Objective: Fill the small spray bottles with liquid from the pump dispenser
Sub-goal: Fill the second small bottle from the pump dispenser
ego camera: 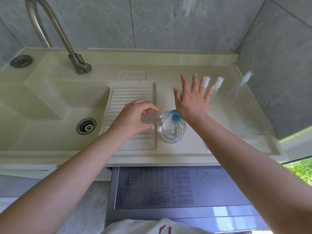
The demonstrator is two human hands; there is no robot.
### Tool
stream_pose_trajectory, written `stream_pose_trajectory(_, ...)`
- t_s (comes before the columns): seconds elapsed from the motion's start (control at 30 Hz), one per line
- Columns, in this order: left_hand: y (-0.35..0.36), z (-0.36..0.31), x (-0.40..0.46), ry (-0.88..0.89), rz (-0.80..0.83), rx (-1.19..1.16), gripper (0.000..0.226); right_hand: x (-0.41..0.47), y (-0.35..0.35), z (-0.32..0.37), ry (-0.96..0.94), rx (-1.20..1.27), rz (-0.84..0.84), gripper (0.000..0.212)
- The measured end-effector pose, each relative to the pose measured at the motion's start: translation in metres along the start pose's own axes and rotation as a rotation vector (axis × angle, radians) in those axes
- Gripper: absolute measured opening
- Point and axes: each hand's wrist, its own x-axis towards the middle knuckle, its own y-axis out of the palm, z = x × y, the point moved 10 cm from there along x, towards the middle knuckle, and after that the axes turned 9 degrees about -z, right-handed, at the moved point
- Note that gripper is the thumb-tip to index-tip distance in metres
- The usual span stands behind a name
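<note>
While left grip (135,115) holds part-filled spray bottle (152,118) at pump dispenser (173,130), right grip (190,100) splayed, empty

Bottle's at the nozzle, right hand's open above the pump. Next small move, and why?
Probably press down: lower the right hand so its heel pushes the blue pump head. The left hand grips a small bottle tilted on its side, mouth at the blue nozzle, so it looks lined up, and the dispenser holds liquid.
</note>
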Motion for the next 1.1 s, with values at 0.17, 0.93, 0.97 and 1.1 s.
stream_pose_trajectory(0.17,0.001,0.001,0.001,-0.007,0.004,0.008,0.057,-0.007,0.016,-0.003,0.023,0.051,0.029,0.054)
stream_pose_trajectory(0.93,-0.002,-0.002,0.001,-0.009,-0.003,0.016,0.056,-0.005,0.02,-0.003,0.088,0.202,0.082,0.055)
stream_pose_trajectory(0.97,-0.001,-0.002,0.002,-0.009,0.003,0.017,0.056,-0.006,0.02,-0.002,0.072,0.19,0.065,0.055)
stream_pose_trajectory(1.1,-0.001,-0.003,0.001,-0.009,0.01,0.018,0.055,-0.008,0.019,-0.006,0.105,0.246,0.017,0.056)
